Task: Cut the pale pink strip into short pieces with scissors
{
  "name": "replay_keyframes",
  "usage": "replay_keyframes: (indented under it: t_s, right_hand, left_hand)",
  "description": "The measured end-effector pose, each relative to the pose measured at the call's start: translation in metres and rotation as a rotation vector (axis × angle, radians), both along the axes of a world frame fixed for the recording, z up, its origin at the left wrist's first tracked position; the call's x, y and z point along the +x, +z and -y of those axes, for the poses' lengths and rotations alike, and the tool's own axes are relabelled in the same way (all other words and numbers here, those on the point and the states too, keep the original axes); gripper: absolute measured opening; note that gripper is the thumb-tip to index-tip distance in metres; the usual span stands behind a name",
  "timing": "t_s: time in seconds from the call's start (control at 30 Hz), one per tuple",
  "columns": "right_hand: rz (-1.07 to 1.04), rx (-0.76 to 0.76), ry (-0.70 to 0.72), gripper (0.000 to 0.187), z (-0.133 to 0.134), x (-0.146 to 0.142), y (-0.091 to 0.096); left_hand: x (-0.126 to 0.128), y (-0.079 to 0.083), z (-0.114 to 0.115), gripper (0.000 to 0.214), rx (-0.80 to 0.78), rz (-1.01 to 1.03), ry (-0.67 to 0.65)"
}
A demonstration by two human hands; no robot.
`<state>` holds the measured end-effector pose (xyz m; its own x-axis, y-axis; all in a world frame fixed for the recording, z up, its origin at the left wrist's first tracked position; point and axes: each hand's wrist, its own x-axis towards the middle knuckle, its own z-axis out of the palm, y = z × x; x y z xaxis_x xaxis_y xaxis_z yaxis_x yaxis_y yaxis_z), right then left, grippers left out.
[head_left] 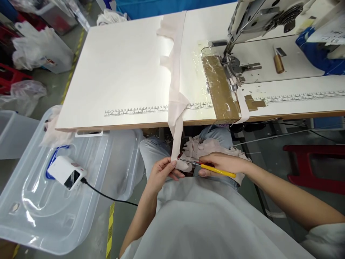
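A long pale pink fabric strip (176, 72) lies across the white table and hangs over its front edge toward my lap. Its lower end is pinched in my left hand (163, 171), thumb against fingers. My right hand (217, 163) grips scissors (218, 170) with a yellow handle, and a bit of red shows under the palm. The blades point left and touch or nearly touch the strip just beside my left fingertips; whether they are closed on it I cannot tell. More crumpled pink fabric (202, 147) rests on my lap behind the scissors.
A sewing machine (234, 54) stands at the table's right, with a pale band (243, 106) hanging at its front. Behind it lies a wooden-handled tool (278, 63). At left, a white device (67, 172) with a black cable sits on a clear plastic bin (88, 212). A red stool (315, 172) stands right.
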<state>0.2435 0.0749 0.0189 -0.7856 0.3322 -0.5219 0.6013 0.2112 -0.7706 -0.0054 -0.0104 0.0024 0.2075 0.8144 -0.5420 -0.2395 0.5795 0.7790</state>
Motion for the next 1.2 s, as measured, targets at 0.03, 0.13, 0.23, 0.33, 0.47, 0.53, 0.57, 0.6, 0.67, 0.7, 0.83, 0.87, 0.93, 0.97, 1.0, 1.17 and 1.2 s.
replay_keyframes:
  t_s: [0.03,0.13,0.23,0.33,0.47,0.53,0.57,0.6,0.67,0.7,0.83,0.87,0.93,0.97,1.0,1.17,1.2]
  right_hand:
    - [0.006,0.013,0.007,0.064,-0.002,0.000,0.000]
    - [0.026,0.038,0.025,0.063,-0.005,0.001,-0.001]
    - [0.033,0.062,0.037,0.062,-0.007,-0.001,-0.003]
    - [0.041,0.143,0.036,0.060,-0.007,-0.005,-0.006]
    - [0.114,0.352,0.051,0.051,-0.006,-0.011,-0.004]
    - [0.170,0.417,0.072,0.046,-0.006,-0.013,0.000]
    - [0.193,0.435,0.078,0.046,-0.005,-0.014,0.002]
    - [0.209,0.449,0.079,0.048,-0.005,-0.015,0.004]
    - [0.217,0.467,0.071,0.051,-0.003,-0.016,0.007]
    - [0.218,0.472,0.063,0.051,-0.002,-0.017,0.007]
    - [0.236,0.454,0.051,0.049,-0.001,-0.018,0.007]
    - [0.243,0.448,0.053,0.048,0.000,-0.018,0.007]
    - [0.250,0.448,0.059,0.048,0.000,-0.018,0.007]
    - [0.246,0.456,0.062,0.048,0.000,-0.019,0.007]
    - [0.235,0.466,0.065,0.048,0.000,-0.019,0.008]
    - [0.171,0.503,0.055,0.047,-0.001,-0.024,0.005]
    - [0.175,0.503,0.054,0.047,-0.001,-0.024,0.003]
  left_hand:
    - [0.000,0.001,0.000,0.047,-0.009,0.000,0.005]
    - [-0.001,0.003,-0.001,0.050,-0.025,-0.016,0.003]
    - [-0.001,0.003,-0.001,0.052,-0.029,-0.048,-0.006]
    - [0.001,0.003,-0.001,0.051,-0.021,-0.072,-0.008]
    - [0.001,0.000,-0.001,0.048,-0.019,-0.071,-0.007]
    - [0.000,-0.002,-0.001,0.048,-0.017,-0.072,-0.006]
    - [0.000,-0.003,-0.001,0.048,-0.014,-0.073,-0.005]
    - [0.000,-0.004,-0.001,0.047,-0.011,-0.074,-0.003]
    - [-0.001,-0.005,0.000,0.046,-0.007,-0.071,0.000]
    - [-0.001,-0.006,0.000,0.046,-0.005,-0.067,0.002]
    - [-0.001,-0.005,0.000,0.044,-0.002,-0.053,0.001]
    - [-0.001,-0.005,0.000,0.044,-0.004,-0.053,0.000]
    - [-0.001,-0.004,-0.001,0.044,-0.009,-0.059,0.000]
    - [-0.001,-0.004,-0.001,0.044,-0.010,-0.063,-0.002]
    - [-0.001,-0.004,-0.001,0.044,-0.011,-0.068,-0.006]
    - [0.001,-0.004,-0.001,0.048,-0.010,-0.093,-0.023]
    - [0.002,-0.004,0.000,0.048,-0.011,-0.102,-0.025]
